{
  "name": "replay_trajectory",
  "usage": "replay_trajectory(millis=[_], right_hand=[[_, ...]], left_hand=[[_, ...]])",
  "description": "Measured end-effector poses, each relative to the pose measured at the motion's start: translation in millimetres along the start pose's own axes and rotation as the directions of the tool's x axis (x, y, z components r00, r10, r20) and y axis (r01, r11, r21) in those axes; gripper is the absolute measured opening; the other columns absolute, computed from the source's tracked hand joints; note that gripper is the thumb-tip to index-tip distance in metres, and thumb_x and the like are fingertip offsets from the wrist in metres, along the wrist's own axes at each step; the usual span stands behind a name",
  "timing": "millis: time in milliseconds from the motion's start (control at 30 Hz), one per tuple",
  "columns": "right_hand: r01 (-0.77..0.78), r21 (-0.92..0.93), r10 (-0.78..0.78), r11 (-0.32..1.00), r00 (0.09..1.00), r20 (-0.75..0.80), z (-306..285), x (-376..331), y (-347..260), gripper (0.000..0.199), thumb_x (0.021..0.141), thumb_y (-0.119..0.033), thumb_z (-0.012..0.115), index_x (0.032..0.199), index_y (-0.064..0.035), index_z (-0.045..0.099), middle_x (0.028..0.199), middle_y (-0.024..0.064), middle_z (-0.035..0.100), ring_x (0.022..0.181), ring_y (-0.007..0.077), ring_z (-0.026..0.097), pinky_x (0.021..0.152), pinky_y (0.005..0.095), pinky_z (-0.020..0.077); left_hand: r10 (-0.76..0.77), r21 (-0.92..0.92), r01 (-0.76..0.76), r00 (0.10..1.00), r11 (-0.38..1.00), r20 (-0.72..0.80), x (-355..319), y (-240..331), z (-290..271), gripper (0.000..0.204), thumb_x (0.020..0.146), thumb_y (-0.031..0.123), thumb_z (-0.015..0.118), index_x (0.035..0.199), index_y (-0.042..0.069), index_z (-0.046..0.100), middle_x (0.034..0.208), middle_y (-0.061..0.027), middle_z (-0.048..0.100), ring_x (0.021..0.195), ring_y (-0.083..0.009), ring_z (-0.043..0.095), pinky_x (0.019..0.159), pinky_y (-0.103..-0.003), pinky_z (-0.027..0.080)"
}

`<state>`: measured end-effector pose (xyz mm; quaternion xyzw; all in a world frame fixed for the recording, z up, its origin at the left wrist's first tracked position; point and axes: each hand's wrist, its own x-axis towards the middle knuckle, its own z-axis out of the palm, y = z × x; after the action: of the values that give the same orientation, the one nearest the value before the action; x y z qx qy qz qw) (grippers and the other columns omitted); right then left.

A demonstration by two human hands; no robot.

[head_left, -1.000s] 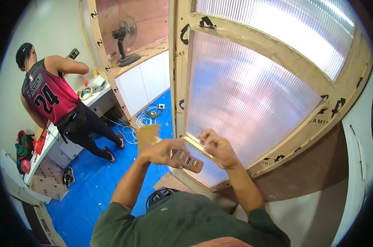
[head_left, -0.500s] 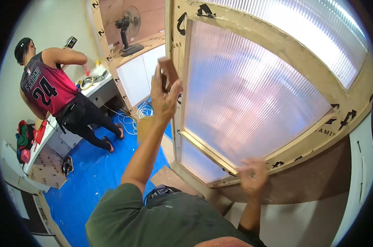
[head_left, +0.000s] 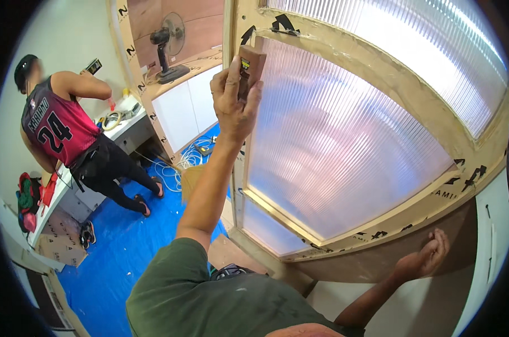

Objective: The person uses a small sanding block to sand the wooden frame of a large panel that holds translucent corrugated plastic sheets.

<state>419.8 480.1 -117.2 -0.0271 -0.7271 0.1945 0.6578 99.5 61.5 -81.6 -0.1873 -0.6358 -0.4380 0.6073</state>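
My left hand (head_left: 233, 106) is raised, with fingers and thumb closed round a brown sanding block (head_left: 254, 67). The block is tilted upward at the upper left corner of a ribbed translucent panel (head_left: 333, 135). Whether it touches the frame (head_left: 240, 50) cannot be told. A beige covering with black print wraps this frame. My right hand (head_left: 425, 258) hangs below the frame's lower right edge, in front of a brown lower panel (head_left: 378, 264). Its palm is turned up, the fingers are loosely bent, and nothing shows in it.
Left of me another person (head_left: 77, 129) stands at a white counter (head_left: 128, 122) holding a small device. A fan (head_left: 167, 48) stands on a ledge beyond. Coiled white cables (head_left: 170, 168) lie on blue floor sheeting (head_left: 131, 247). Cardboard (head_left: 192, 182) leans near the frame.
My left hand has carried the sanding block up and right, toward the panel's upper corner. My right hand has left the frame's lower edge and moved right and down.
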Motion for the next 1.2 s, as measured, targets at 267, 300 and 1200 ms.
replay_trajectory(millis=[267, 300, 1200], right_hand=[[-0.139, 0.022, 0.139, 0.99, 0.99, -0.014, 33, -2, 6, 0.033, 0.112, -0.015, 0.053, 0.138, 0.0046, 0.053, 0.147, 0.0186, 0.05, 0.132, 0.0276, 0.055, 0.112, 0.0437, 0.0486], [-0.121, 0.035, 0.122, 0.992, 0.992, -0.021, 36, -1, 2, 0.036, 0.111, -0.014, 0.055, 0.141, 0.0048, 0.052, 0.149, 0.0184, 0.049, 0.131, 0.0269, 0.055, 0.11, 0.0419, 0.0483], [-0.393, 0.063, 0.396, 0.917, 0.916, -0.063, 43, -14, 0, 0.053, 0.112, -0.023, 0.057, 0.152, 0.0071, 0.042, 0.126, 0.0167, 0.064, 0.113, 0.0195, 0.061, 0.098, 0.0314, 0.0487]], left_hand=[[0.1, 0.062, -0.1, 0.995, 0.993, 0.003, 21, 2, 3, 0.07, 0.089, 0.002, 0.081, 0.154, 0.005, 0.055, 0.12, -0.0122, 0.054, 0.108, -0.0209, 0.063, 0.09, -0.032, 0.059], [0.105, 0.04, -0.105, 0.994, 0.994, -0.001, 24, 1, 5, 0.071, 0.088, 0.0, 0.081, 0.154, 0.006, 0.055, 0.119, -0.0114, 0.053, 0.108, -0.0199, 0.063, 0.09, -0.031, 0.06], [0.339, -0.125, -0.324, 0.932, 0.938, 0.127, 75, -23, -8, 0.066, 0.086, 0.012, 0.088, 0.146, 0.008, 0.062, 0.125, -0.0116, 0.059, 0.11, -0.0197, 0.064, 0.086, -0.032, 0.058]])
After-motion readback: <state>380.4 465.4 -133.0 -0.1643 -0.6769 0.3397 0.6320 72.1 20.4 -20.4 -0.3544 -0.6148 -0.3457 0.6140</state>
